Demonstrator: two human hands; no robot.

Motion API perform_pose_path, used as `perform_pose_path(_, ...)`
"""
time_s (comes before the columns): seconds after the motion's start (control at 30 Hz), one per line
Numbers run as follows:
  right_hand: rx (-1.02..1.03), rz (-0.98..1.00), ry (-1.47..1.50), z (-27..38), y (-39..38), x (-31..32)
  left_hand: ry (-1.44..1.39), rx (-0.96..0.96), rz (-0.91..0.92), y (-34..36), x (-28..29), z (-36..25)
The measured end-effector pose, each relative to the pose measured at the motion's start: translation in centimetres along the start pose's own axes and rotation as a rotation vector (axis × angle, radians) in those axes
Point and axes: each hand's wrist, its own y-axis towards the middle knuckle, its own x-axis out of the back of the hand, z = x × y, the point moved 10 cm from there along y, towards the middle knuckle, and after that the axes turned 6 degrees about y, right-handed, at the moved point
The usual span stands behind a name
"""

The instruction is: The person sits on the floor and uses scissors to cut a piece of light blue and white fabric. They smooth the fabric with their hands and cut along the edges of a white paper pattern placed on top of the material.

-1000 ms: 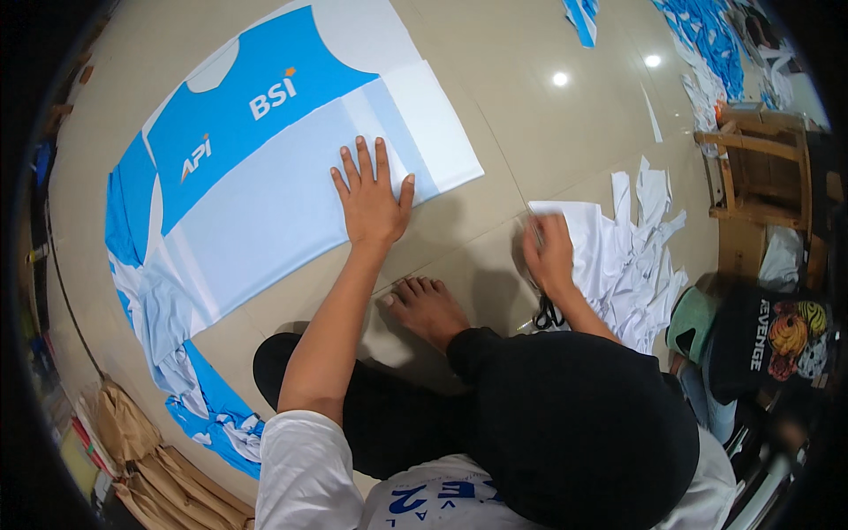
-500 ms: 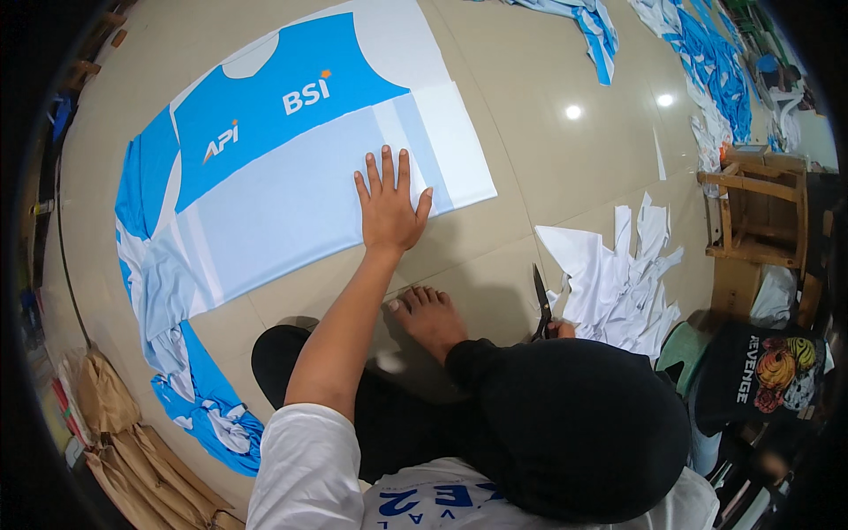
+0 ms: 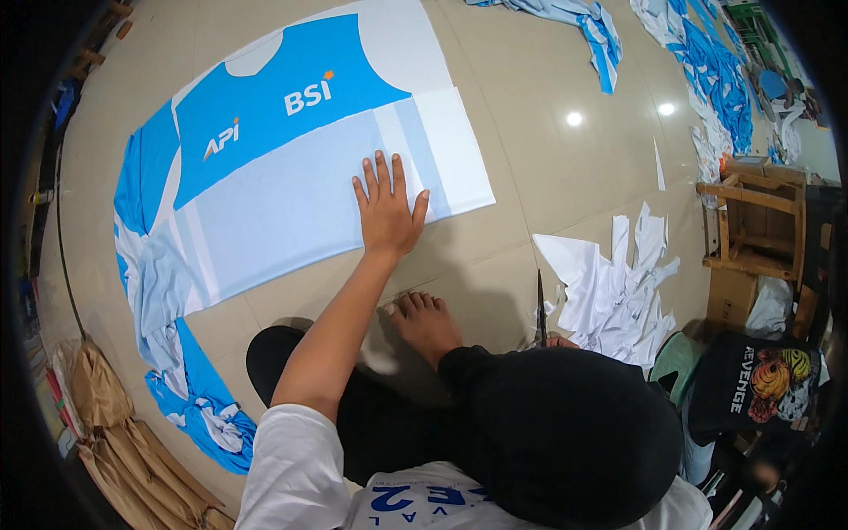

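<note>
My left hand (image 3: 389, 215) lies flat with fingers spread on a printed shirt panel (image 3: 265, 238), blue at the top and pale blue below with white edges, spread on the floor. Only a little of my right hand (image 3: 560, 341) shows past my black-clad knee. It is closed on dark scissors (image 3: 541, 309), whose blades point away from me and look nearly edge-on; the handles are mostly hidden. Beside the scissors lies a pile of white fabric scraps (image 3: 614, 296). A crumpled blue and white fabric piece (image 3: 203, 411) trails from the panel's left side.
My bare foot (image 3: 424, 325) rests just below the panel. More blue and white fabric (image 3: 715, 79) is heaped at the far right, near a wooden stool (image 3: 760, 261). Brown paper or cloth bundles (image 3: 146, 477) stand at the lower left. Another person (image 3: 789, 106) is at the far right.
The scissors have turned from showing their parted handles to a narrower, upright look. My left hand stays flat on the panel, its fingers barely shifted.
</note>
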Motion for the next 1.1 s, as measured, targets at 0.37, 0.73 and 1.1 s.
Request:
perform_pose_path(0.37, -0.650, -0.221, 1.199, -21.0, -17.9, 4.7, 0.062, -0.060, 0.012, 10.9, -1.2, -0.1)
perform_pose_path(0.73, -0.768, -0.076, 1.133, -21.1, -12.4, 5.7, 0.065, -0.022, -0.038, 10.6, -2.1, 0.6)
perform_pose_path(1.1, -0.664, 0.095, 1.221, -18.1, -7.1, 3.8, 0.101, -0.066, -0.089, 11.9, -2.5, 1.2)
